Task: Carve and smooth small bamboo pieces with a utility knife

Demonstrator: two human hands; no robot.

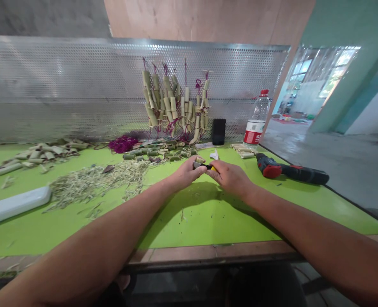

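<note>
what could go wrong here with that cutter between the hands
The yellow-and-black cutter sits close to the fingers of both the left hand and the right hand, so a slip could nick a finger. The pale shavings to the left might hide small pieces or the blade if it were set down there. The cordless drill lies near the right hand and could get knocked.

Bare left forearm (89,243) and bare right forearm (307,230) come in from the bottom corners of the head view, angled inward and converging at centre, wrists nearly straight. Left hand (186,174) and right hand (230,178) sit just beside each other, backs up, curled closed and turned inward, knuckles facing. Forearms run long and low, upper surfaces toward the camera, the left one slightly steeper.
</note>
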